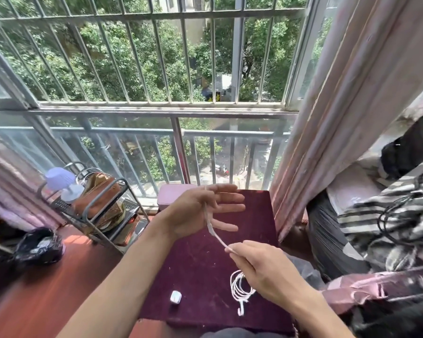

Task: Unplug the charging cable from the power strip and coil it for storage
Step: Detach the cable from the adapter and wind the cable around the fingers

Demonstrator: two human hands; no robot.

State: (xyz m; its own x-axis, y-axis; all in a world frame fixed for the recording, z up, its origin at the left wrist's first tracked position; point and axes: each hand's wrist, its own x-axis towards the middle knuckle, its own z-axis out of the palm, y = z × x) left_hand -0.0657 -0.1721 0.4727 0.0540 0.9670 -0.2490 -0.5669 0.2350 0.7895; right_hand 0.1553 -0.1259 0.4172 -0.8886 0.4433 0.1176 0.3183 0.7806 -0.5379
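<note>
Above the dark maroon velvet-topped table (193, 276), the spread-open left hand (200, 211) serves as a winding form for the thin white charging cable (214, 234); the right hand (259, 267) pinches it taut, slack loops resting on that table

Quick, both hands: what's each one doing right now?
Left hand: open, fingers spread, white cable running across its palm.
Right hand: closed, pinching the same cable.
</note>
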